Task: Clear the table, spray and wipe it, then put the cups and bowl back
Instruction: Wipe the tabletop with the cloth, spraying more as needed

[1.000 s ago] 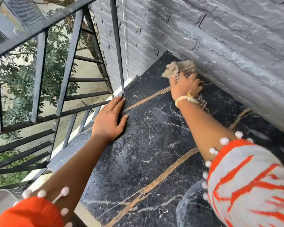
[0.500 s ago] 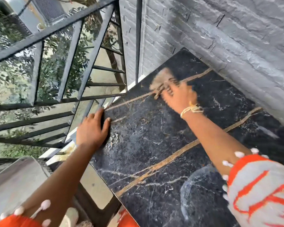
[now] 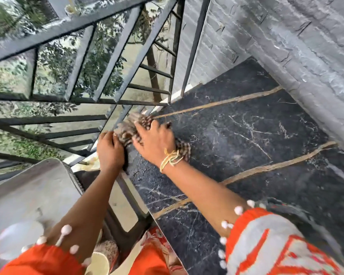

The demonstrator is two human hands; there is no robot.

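The black marble table [image 3: 246,135] with gold veins fills the right of the view and carries no cups or bowl. My right hand [image 3: 153,139] presses a brown checked cloth [image 3: 136,121] flat against the table's left edge; part of the cloth sticks out by my wrist. My left hand [image 3: 109,149] sits right beside it at that edge, fingers curled over the rim and touching the cloth. Both hands are motion-blurred.
A dark metal railing [image 3: 115,56] runs close along the table's left side, with trees beyond. A grey brick wall [image 3: 306,56] borders the far and right sides. A grey chair [image 3: 32,195] stands at lower left, with a blurred white and blue object [image 3: 8,241] on it.
My right hand has swept the cloth from the far corner by the wall across to the table's left edge, meeting my left hand. My left hand went from flat on the top to curled at the rim.
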